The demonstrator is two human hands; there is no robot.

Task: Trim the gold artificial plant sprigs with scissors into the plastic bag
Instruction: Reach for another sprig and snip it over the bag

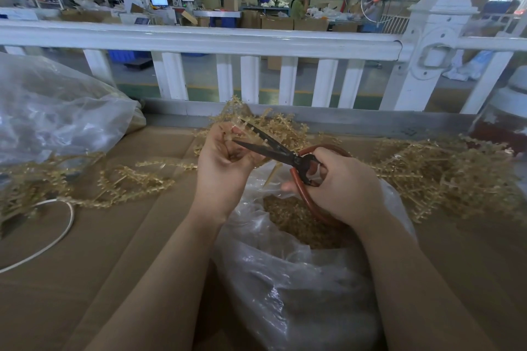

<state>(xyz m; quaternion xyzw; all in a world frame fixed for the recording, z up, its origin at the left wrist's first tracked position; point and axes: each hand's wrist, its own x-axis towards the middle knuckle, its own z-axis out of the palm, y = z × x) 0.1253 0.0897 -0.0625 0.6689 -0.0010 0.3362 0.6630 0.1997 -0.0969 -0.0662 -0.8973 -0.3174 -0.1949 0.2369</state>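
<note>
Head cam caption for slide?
Right hand opens red-handled scissors on gold plastic sprig held by left hand.

Two bare forearms, no sleeves; left hand [225, 159], right hand [342, 185] ungloved, no jewellery.

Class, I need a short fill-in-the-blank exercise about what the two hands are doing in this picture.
1. The right hand holds the ____ by their red handles.
2. The blades are ____, either side of the sprig.
3. The left hand pinches a ____ sprig.
4. Trimmed pieces lie in the plastic ____ beneath the hands.

Missing words: scissors; open; gold; bag
</note>
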